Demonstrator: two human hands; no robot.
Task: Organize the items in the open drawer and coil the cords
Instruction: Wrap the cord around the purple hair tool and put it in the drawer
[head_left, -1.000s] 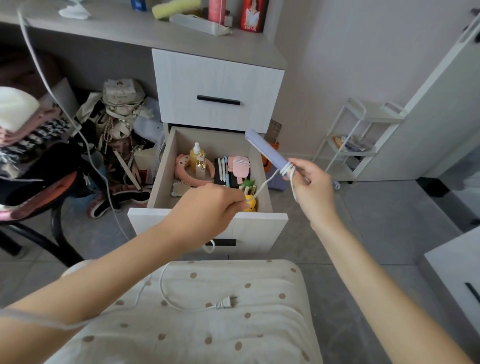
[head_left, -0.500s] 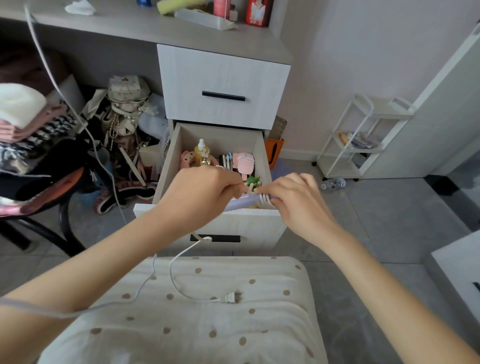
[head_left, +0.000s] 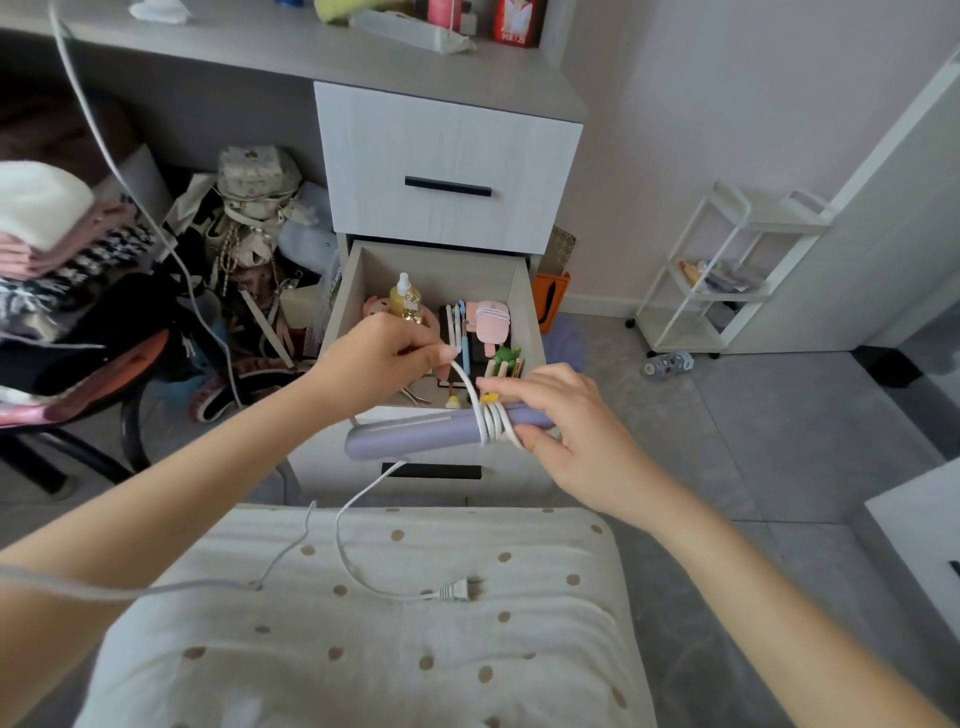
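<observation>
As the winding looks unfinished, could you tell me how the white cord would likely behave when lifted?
Probably floppy: the white cord lies in loose curves across the dotted cushion to its plug. Likely light, as the left hand holds it by a fingertip pinch. Its turns round the purple styler may slip if the right hand releases.

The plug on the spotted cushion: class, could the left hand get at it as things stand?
Probably yes. The plug lies bare on the cushion, nothing over it, nearer the person than the left hand. But that hand's grip is pinching the white cord, so it would have to let go first.
</observation>
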